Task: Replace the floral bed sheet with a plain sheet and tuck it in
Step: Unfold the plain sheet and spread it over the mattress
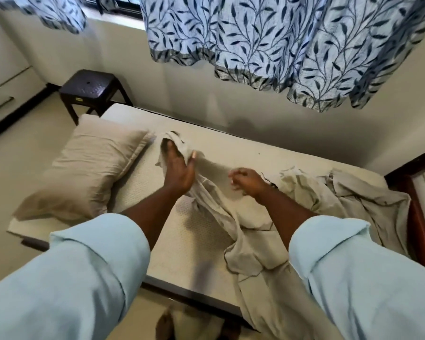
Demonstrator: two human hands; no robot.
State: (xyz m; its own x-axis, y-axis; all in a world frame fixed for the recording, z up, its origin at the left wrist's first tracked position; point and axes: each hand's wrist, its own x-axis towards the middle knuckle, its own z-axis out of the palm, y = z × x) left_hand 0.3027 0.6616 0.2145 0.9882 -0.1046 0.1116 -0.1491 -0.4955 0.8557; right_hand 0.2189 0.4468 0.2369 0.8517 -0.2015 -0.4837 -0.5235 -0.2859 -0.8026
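Beige plain sheet (243, 217) bunched over bare mattress (182, 241). Your left hand (178, 168) grips sheet edge near pillow (91, 168); right hand (248, 180) pinches fabric. Spread hands apart, find corner, pull flat toward pillow end before tucking.

Plain beige sheet (243, 212) lies bunched (unspread) across the bare mattress (189, 244), trailing over its near edge.

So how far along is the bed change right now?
Done: no floral sheet shows, and the mattress is mostly bare. In hand: left hand and right hand grip the bunched plain sheet. Left: spreading and tucking it.
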